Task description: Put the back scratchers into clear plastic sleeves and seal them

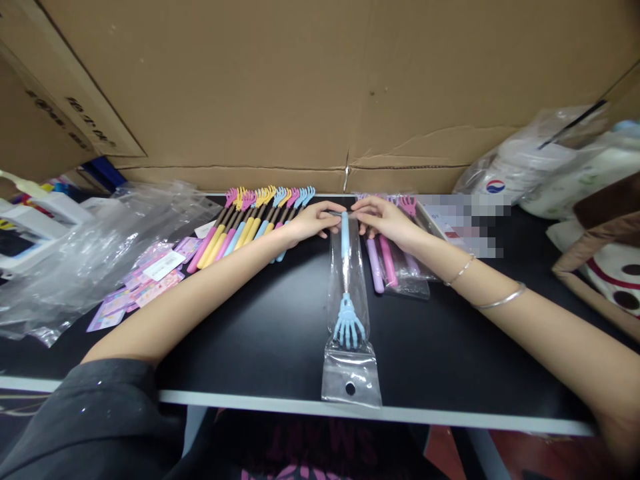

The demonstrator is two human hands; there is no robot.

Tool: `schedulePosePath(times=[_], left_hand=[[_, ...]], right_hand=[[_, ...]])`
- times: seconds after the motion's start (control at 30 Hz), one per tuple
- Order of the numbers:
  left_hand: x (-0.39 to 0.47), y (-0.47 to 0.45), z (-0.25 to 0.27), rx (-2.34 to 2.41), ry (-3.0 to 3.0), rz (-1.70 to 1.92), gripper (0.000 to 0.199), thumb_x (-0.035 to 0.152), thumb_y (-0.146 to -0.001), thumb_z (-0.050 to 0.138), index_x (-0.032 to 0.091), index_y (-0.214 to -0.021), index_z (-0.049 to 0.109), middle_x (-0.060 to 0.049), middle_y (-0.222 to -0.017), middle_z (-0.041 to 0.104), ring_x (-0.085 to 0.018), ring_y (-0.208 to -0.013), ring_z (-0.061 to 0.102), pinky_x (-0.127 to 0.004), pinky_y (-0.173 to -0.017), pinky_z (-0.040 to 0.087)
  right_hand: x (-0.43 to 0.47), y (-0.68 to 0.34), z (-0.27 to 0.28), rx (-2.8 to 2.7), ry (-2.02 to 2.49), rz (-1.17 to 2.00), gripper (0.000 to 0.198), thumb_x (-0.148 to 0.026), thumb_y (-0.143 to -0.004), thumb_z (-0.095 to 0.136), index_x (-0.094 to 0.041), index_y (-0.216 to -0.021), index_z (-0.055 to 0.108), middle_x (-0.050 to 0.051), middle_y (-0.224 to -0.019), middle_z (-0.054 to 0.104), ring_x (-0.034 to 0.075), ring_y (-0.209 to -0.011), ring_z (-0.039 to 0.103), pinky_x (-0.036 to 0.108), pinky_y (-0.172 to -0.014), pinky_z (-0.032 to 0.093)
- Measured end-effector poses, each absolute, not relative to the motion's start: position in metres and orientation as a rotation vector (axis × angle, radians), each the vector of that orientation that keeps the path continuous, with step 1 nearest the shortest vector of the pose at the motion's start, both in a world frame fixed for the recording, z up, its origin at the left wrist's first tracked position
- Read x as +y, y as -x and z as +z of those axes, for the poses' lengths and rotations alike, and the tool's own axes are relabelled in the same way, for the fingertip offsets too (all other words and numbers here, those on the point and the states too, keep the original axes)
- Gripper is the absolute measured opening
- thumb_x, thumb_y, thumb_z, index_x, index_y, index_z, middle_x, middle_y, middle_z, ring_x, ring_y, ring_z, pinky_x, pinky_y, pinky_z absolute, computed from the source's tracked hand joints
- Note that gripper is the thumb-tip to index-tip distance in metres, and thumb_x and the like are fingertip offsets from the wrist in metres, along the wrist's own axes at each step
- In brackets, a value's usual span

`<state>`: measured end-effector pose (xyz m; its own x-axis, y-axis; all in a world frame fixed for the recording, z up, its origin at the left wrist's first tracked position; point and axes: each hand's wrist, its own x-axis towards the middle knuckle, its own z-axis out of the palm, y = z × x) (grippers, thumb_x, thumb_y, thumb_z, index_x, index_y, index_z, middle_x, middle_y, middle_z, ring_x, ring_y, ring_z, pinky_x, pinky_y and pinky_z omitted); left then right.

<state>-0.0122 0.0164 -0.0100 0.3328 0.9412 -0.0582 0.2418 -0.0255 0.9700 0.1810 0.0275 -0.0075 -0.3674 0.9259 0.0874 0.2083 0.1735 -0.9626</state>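
A light blue back scratcher (348, 320) lies in a clear plastic bag (350, 373) on the black table, its hand-shaped end towards me. My left hand (316, 222) pinches the far left corner of the bag. At the far right corner, my right hand (383, 220) has its fingers closed on the same plastic. Left of my left hand, a row of unbagged back scratchers (245, 230) in pink, yellow and blue lies side by side. Under and beside my right hand are bagged back scratchers (385, 260) with purple and pink handles.
Small printed cards (155, 273) and a heap of clear bags (100, 240) lie on the left. A white holder (40, 227) stands at the far left. On the right are a bagged cup (520, 173) and a brown-handled bag (605, 233). Cardboard (300, 87) walls the back.
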Motion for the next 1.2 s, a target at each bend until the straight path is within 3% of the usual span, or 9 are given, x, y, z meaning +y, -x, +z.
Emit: schedulePosePath(times=[0.37,0.8,1.2], left_hand=[[0.015,0.0115,-0.0095,1.096,-1.593,0.755,0.029,0.02,-0.089,0.057,0.015,-0.118,0.057,-0.006,-0.094,0.07,-0.011,-0.079,0.063,-0.018,-0.058,0.039],[0.0152,0.0113,-0.0104,1.07,-1.61,0.788,0.032,0.019,-0.089,0.054,0.018,-0.122,0.055,-0.003,-0.084,0.069,-0.011,-0.077,0.063,-0.018,-0.057,0.039],[0.0197,0.014,-0.0177,1.043,-1.644,0.814,0.027,0.027,-0.095,0.045,0.02,-0.118,0.057,-0.004,-0.093,0.069,-0.01,-0.077,0.063,-0.016,-0.054,0.038]], right_hand=[[0.0272,-0.1826,-0.0083,-1.678,1.075,1.24,0.013,-0.007,-0.082,0.06,-0.019,-0.089,0.058,-0.003,-0.066,0.06,0.006,-0.05,0.054,0.015,-0.04,0.044],[0.0243,-0.1807,-0.0074,-1.705,1.056,1.184,0.011,-0.007,-0.083,0.058,-0.018,-0.084,0.058,-0.003,-0.064,0.057,0.006,-0.048,0.053,0.015,-0.039,0.043],[0.0243,-0.1815,-0.0102,-1.785,1.009,1.138,0.009,-0.01,-0.083,0.058,-0.019,-0.082,0.057,-0.003,-0.068,0.055,0.006,-0.051,0.052,0.017,-0.042,0.042]])
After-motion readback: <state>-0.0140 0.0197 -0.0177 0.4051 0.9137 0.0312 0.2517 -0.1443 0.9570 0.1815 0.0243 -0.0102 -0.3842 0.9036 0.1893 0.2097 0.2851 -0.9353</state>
